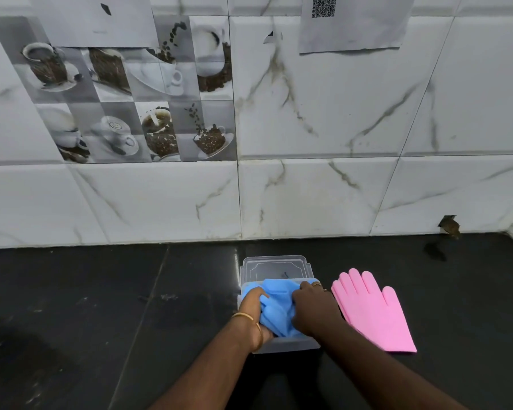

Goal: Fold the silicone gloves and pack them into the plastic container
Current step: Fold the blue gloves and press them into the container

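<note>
A crumpled blue silicone glove [279,309] bulges out of the clear plastic container [288,346] on the black counter. My left hand [255,315] grips the glove's left side, fingers curled into it. My right hand [314,309] presses down on its right side over the container. A pink silicone glove [373,312] lies flat on the counter just right of the container, fingers pointing away from me. The container's clear lid [274,267] lies behind the container, toward the wall.
The black counter [101,321] stretches left and right, with dusty smears at the left. A tiled wall [308,187] rises right behind the lid. A chipped hole in the tile [449,226] sits at the far right corner.
</note>
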